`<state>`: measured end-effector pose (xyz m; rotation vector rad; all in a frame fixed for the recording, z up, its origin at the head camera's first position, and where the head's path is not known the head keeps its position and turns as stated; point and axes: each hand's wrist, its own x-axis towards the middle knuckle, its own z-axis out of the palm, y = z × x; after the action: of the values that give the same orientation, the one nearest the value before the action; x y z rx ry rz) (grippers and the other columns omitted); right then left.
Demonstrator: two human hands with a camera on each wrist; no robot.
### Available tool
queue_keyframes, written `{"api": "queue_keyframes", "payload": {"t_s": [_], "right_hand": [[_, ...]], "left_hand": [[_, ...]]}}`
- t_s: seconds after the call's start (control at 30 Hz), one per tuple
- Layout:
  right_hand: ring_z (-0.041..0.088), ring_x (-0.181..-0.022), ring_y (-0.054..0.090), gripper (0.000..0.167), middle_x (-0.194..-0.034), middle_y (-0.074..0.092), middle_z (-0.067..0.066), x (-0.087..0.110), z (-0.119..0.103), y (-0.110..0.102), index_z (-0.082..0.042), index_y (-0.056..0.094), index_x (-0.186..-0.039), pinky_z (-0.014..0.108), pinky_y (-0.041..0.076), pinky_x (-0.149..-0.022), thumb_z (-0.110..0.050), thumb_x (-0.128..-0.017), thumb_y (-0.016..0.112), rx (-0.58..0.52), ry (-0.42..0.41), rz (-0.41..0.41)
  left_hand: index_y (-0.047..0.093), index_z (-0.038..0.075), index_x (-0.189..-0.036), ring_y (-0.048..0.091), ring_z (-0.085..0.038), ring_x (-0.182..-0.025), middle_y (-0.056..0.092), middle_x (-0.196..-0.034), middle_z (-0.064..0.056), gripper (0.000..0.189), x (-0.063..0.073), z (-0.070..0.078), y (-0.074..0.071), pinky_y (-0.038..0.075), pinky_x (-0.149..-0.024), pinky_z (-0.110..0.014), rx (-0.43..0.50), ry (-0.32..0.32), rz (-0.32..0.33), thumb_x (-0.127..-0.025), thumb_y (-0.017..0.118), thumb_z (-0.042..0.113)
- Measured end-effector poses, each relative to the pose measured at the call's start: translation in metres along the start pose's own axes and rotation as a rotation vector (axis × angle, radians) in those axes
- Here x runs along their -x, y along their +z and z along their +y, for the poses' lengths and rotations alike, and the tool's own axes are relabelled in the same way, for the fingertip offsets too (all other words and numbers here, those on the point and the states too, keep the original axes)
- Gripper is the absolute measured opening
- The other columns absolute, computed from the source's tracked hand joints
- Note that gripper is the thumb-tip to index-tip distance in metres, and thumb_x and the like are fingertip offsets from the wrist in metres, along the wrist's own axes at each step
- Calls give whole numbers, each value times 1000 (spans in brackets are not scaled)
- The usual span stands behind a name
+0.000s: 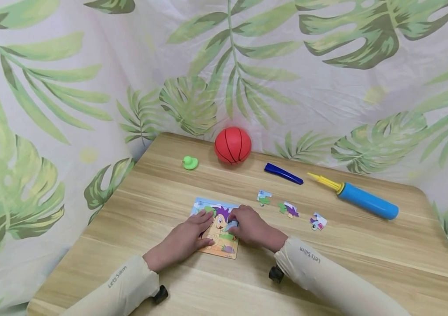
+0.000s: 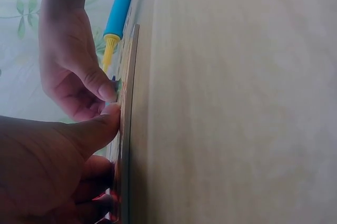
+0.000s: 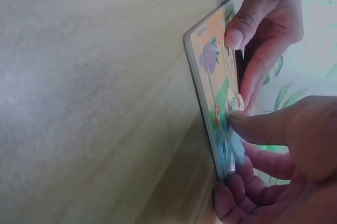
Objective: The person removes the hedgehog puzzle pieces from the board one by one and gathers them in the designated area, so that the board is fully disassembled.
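Observation:
A flat picture puzzle board [image 1: 218,252] with a purple-haired cartoon figure lies on the table. My left hand [image 1: 186,236] rests on the board's left part, fingers stretched over the picture and thumb near the lower middle. At the right side of the board, my right hand [image 1: 251,226] pinches a light-blue puzzle piece [image 3: 237,149] between thumb and fingers. That piece stands tilted against the board's surface in the right wrist view. Its far side is hidden by the fingers.
Three loose puzzle pieces, one green and blue [image 1: 264,196], one purple [image 1: 289,209] and one with a pink flower [image 1: 318,221], lie to the right. Behind are a green toy duck [image 1: 190,163], red ball [image 1: 233,145], dark blue strip-like object [image 1: 283,174] and blue hand pump [image 1: 368,200].

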<state>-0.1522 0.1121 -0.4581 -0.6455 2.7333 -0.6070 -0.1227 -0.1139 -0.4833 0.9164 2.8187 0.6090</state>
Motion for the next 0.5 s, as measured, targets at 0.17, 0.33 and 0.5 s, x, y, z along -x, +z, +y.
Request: {"api": "queue_keyframes", "payload": {"t_s": [0.17, 0.33, 0.5], "right_hand": [[14, -79, 52, 12, -88, 62, 3, -4, 4, -3, -10, 70, -92, 29, 46, -73, -16, -86, 79, -104, 28, -27], [10, -74, 55, 10, -80, 66, -4, -8, 10, -8, -16, 70, -83, 25, 46, -71, -17, -86, 80, -213, 74, -59], [9, -68, 54, 10, -75, 66, -5, -10, 14, -11, -14, 70, -82, 23, 44, -64, -16, -86, 79, -268, 73, -78]], "left_hand": [[51, -4, -143, 38, -36, -148, 44, -157, -16, 65, 0, 2, -1, 37, -118, -51, -8, -11, -6, -94, 69, 35], [50, -4, -144, 37, -36, -149, 43, -158, -16, 65, 1, 2, -1, 36, -119, -51, -8, -16, -14, -95, 68, 35], [50, -4, -143, 38, -37, -148, 43, -157, -17, 65, 1, 2, -1, 36, -119, -51, -3, 0, -10, -95, 68, 35]]}}
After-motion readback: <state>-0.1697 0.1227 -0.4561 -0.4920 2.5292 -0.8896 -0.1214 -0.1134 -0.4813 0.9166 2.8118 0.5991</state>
